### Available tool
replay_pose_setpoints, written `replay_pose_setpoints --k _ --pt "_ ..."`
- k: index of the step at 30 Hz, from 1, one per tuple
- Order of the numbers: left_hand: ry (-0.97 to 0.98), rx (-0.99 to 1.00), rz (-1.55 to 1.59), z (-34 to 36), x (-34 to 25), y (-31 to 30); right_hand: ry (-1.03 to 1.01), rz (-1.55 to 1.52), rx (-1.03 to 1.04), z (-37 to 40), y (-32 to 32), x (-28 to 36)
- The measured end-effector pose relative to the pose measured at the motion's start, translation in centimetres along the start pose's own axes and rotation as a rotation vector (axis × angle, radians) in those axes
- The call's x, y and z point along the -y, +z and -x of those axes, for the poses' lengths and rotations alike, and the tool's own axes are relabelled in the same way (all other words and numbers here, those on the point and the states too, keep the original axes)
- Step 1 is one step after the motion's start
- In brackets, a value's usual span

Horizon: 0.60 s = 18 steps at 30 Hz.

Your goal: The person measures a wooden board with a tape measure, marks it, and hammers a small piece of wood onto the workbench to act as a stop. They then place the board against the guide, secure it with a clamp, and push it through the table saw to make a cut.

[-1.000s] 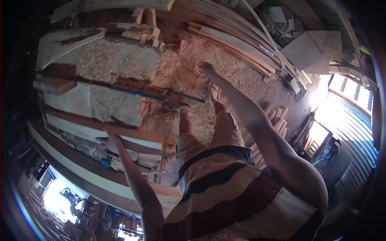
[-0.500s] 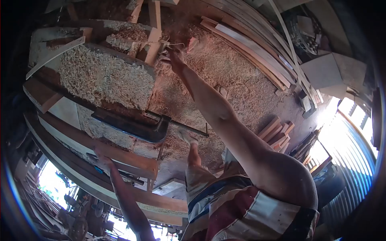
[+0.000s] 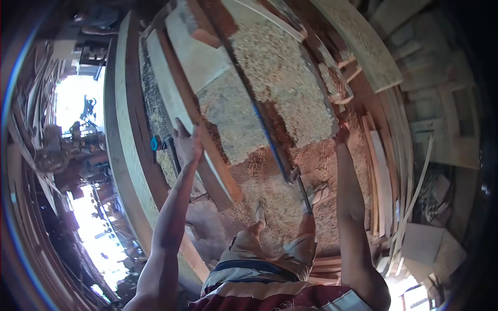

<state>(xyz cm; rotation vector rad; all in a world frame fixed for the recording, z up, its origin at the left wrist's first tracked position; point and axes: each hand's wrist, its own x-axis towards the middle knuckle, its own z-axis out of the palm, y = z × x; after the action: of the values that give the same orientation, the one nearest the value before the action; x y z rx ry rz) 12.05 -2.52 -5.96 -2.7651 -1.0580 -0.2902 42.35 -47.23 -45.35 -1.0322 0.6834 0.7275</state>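
My left hand (image 3: 188, 145) lies on a long wooden plank (image 3: 205, 155), its fingers apart near the plank's edge. Close to it, on the outer side, a dark tool with a blue ring (image 3: 154, 143) rests between the plank and a thicker beam (image 3: 136, 124). At the near corner of the bench top, strewn with wood shavings (image 3: 280, 78), is my right hand (image 3: 341, 133); its fingers are dim and blurred. Between my hands a long dark clamp (image 3: 270, 137) runs across the bench, its screw rod (image 3: 305, 196) sticking out toward my legs.
Shavings and sawdust (image 3: 280, 223) cover the floor around my bare feet. Long boards (image 3: 384, 176) are stacked along the right, with a wide board (image 3: 358, 44) above them. A wood block (image 3: 205, 33) sits at the far end of the bench. Machinery (image 3: 52, 153) stands at the left.
The view has swung round, so the bench now runs away from me. My right hand has moved from a timber piece at the far side to the bench corner. My left hand stays by the plank.
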Motion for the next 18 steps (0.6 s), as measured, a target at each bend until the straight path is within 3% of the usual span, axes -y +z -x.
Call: replay_pose_setpoints --k 2,5,6,7,8,10,11,13,14,16,18 --pt "-0.347 0.084 0.211 -1.1 -4.1 -3.6 -0.192 -0.273 -0.321 8.9 -1.0 3.7" --pt "-0.451 0.153 0.293 -1.4 -5.9 -6.9 -0.849 0.262 -0.321 17.8 -11.1 3.9" --pt "-0.451 0.181 0.295 -1.5 -5.8 -7.5 -0.785 0.497 -0.386 29.4 -5.2 7.4" --pt "-0.460 0.163 0.311 -1.3 -5.7 -7.7 -0.745 0.543 -0.302 38.1 -0.4 8.4" --pt "-0.460 0.147 0.325 -1.2 -5.5 -7.7 -0.850 0.544 -0.031 39.8 -1.3 5.4" --pt "-0.494 0.208 0.451 -1.3 -5.4 -9.6 -0.556 0.589 0.106 48.6 7.4 1.3" --pt "-0.480 0.172 0.481 -1.6 -5.0 -9.4 -0.381 0.545 0.305 49.9 11.1 -1.5" --pt "-0.472 0.123 0.529 -0.4 -4.1 -7.7 -0.396 1.088 0.495 52.5 20.0 -3.1" --pt "-0.499 0.144 0.548 -0.6 -4.1 -8.3 -0.303 1.099 0.530 54.5 24.7 -2.9" --pt "-0.518 0.151 0.581 0.1 -3.7 -8.4 -0.334 1.271 0.501 45.5 25.3 -11.8" --pt "-0.523 0.098 0.610 0.0 -3.1 -7.8 -0.230 1.187 0.605 48.6 29.0 -7.3"
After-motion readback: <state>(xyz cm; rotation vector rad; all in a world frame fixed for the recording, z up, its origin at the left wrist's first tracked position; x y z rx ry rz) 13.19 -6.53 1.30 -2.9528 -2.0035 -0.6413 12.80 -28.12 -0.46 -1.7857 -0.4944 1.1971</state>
